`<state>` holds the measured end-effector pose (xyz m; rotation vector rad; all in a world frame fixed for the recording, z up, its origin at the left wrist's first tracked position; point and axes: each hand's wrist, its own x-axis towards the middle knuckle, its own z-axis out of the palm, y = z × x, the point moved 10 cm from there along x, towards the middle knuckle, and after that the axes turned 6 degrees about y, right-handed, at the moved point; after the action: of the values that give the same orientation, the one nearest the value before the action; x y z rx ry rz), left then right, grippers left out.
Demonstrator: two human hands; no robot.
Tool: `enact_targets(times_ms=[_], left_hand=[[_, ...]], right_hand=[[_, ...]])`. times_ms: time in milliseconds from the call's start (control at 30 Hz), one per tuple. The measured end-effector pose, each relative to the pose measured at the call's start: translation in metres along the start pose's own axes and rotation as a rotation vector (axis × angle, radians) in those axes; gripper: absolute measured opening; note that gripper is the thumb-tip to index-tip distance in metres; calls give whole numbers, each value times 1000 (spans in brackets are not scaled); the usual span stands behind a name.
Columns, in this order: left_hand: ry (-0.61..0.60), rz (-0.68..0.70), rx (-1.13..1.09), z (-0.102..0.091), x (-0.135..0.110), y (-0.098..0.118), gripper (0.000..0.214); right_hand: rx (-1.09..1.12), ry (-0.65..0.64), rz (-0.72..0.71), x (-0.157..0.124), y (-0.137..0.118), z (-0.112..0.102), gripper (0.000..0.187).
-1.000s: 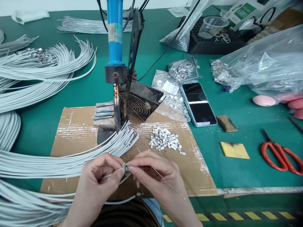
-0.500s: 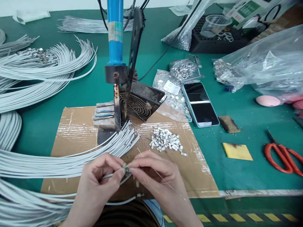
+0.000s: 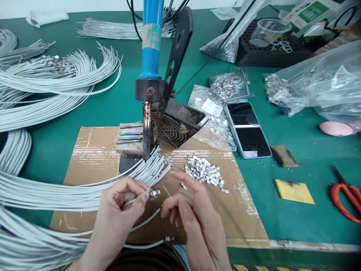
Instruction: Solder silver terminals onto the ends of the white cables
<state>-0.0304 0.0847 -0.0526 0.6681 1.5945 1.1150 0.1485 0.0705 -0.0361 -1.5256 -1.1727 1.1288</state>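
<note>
My left hand [image 3: 124,207] pinches the end of a white cable [image 3: 130,202] between thumb and index finger. A small metal connector [image 3: 155,192] sticks out past those fingertips. To its right, my right hand [image 3: 194,218] is apart from the cable, its index finger stretched out and its other fingers curled. A thin solder wire [image 3: 168,192] pokes out of the curled fingers and runs through this hand. One small metal piece [image 3: 184,186] shows beside the index finger. Beyond lies a pile of small metal connectors [image 3: 204,171] on the cardboard [image 3: 239,210].
A blue soldering iron [image 3: 150,64] points down from a stand above a bundle of white cables [image 3: 84,194]. Behind it sits a dusty fan [image 3: 180,120]. A phone [image 3: 249,130], a yellow sponge [image 3: 295,191] and red-handled scissors [image 3: 345,199] lie to the right, bags of parts [image 3: 229,84] behind.
My right hand has let go of the connector and moved right and down, its index finger opening out. My left hand keeps its pinch. The whole view has shifted slightly.
</note>
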Motion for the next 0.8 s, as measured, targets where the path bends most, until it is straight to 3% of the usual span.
enact_targets(times_ms=[67, 167, 333, 433, 600, 800], left_hand=[[-27, 2, 16, 0, 3, -1, 16], [-39, 15, 18, 1, 6, 1, 16], [31, 18, -13, -3, 11, 9, 18], [-8, 34, -18, 3, 14, 15, 17], [47, 35, -83, 1, 22, 18, 18], [-24, 51, -51, 2, 31, 16, 18]], right_hand=[[-62, 18, -34, 3, -4, 0, 18], [-111, 43, -128, 10, -12, -2, 30], [66, 14, -214, 22, -24, 1, 23], [96, 33, -165, 27, -23, 1, 24], [168, 46, -19, 32, -14, 5, 23], [166, 54, 26, 41, -12, 6, 23]])
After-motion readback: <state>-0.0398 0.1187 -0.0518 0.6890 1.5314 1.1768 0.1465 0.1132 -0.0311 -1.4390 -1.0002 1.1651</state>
